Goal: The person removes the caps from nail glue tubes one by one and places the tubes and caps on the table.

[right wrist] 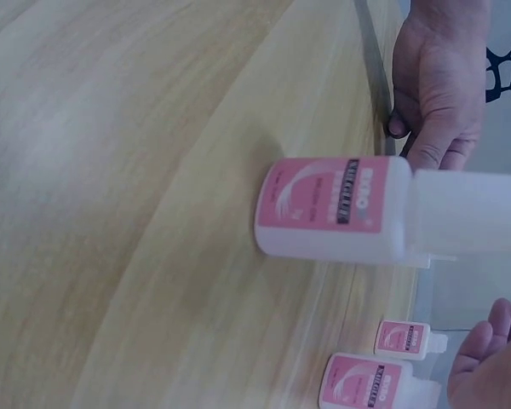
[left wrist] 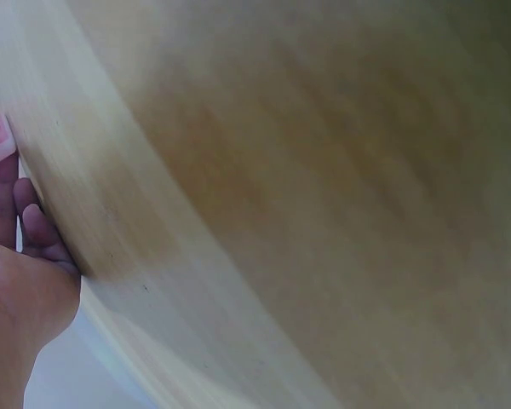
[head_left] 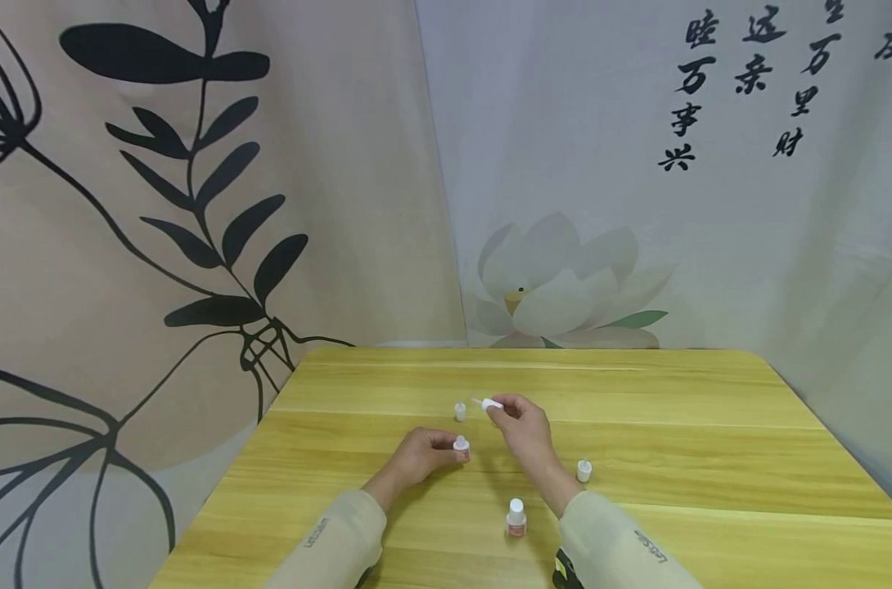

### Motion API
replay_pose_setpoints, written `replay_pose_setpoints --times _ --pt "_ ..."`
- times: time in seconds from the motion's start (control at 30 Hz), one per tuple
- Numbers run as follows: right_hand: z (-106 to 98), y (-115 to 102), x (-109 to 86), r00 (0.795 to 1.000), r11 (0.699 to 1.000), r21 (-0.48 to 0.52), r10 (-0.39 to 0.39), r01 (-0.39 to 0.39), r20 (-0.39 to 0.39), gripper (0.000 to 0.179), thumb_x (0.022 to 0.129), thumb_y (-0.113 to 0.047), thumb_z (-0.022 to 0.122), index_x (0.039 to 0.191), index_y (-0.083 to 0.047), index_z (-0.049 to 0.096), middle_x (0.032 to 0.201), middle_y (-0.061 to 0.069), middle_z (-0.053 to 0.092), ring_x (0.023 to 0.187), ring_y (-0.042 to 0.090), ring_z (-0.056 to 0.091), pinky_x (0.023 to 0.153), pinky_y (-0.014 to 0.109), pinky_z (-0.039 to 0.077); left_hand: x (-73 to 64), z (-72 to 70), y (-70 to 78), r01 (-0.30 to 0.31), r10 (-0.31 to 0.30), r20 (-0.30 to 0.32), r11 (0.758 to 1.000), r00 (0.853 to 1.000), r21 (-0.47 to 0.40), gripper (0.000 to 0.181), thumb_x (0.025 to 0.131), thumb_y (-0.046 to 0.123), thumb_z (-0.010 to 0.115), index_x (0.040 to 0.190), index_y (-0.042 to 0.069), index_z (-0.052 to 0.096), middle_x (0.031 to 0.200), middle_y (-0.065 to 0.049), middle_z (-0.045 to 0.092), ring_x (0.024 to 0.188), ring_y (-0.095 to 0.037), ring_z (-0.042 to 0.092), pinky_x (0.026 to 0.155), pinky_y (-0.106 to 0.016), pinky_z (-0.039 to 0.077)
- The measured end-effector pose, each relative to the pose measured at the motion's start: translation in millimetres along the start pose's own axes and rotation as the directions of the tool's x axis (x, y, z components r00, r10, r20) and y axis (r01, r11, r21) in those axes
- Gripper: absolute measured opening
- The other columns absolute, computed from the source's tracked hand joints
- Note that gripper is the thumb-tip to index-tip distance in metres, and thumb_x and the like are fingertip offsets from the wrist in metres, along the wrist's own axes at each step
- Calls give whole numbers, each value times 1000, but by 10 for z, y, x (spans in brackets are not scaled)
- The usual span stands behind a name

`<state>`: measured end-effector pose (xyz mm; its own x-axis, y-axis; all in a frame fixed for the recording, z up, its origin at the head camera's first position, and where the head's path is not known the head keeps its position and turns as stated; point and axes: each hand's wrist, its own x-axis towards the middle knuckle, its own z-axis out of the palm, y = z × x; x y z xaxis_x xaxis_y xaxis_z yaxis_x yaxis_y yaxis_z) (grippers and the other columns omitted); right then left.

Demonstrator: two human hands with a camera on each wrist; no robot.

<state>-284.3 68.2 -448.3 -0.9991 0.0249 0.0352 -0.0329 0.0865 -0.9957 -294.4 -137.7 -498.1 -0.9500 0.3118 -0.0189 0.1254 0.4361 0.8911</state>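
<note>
Over a wood-grain table (head_left: 674, 425), a left hand (head_left: 421, 455) and a right hand (head_left: 525, 427) are being held. By the left hand, thumb and fingers closed, a pink-labelled bottle (head_left: 462, 451) is being pinched. Three more are being borne upright by the table: a white-capped bottle (head_left: 515, 519) between the sleeves (head_left: 615, 540), a second bottle (head_left: 583, 471) near the right sleeve, a third bottle (head_left: 460, 412) beyond the left hand. Near that third bottle, a white applicator cap (head_left: 492, 405) is being pinched by the closed right hand.

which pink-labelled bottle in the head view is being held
The farther bottle, gripped by the left hand; the nearer bottle stands untouched on the table.
</note>
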Motion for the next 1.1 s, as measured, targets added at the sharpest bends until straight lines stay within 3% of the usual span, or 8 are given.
replay_pose_setpoints --times 0.17,0.33,0.53,0.77,1.1 --pt "1 -6 -6 1000 1000 2 0 0 9 35 97 -21 64 126 -3 64 109 9 65 101 24 62 90 46 51 1 -3 -10 -4 4 2 1000 1000 -8 13 90 22 75 99 13 78 95 2 75 96 -13 66 91 -37 52" --pt "-6 -5 -15 1000 1000 0 3 -3 27 36 98 -23 64 127 -2 64 105 9 65 103 31 60 84 42 51 -5 -6 -12 -3 4 3 1000 1000 -13 15 90 22 75 100 12 78 95 2 75 95 -13 66 91 -37 52" --pt "-5 -11 -22 1000 1000 2 -5 5 12 29 97 -20 65 121 -3 66 104 9 65 101 30 62 83 39 52 -17 -2 -10 -3 3 0 1000 1000 -11 16 89 24 76 100 12 78 96 2 75 95 -13 66 91 -39 52" --pt "-1 -11 -10 1000 1000 -6 -15 15 -5 28 96 -16 65 120 -2 66 102 8 64 92 20 60 77 30 52 -6 0 -23 -3 3 1 1000 1000 -13 16 89 25 76 99 13 78 95 1 75 95 -13 66 91 -40 51" --pt "-8 -6 -9 1000 1000 -9 -7 7 -6 31 97 -18 64 124 -2 66 102 8 65 96 25 62 80 35 52 1 0 -14 6 -6 2 1000 1000 -4 16 89 25 76 100 13 78 96 2 75 95 -13 66 92 -41 51"
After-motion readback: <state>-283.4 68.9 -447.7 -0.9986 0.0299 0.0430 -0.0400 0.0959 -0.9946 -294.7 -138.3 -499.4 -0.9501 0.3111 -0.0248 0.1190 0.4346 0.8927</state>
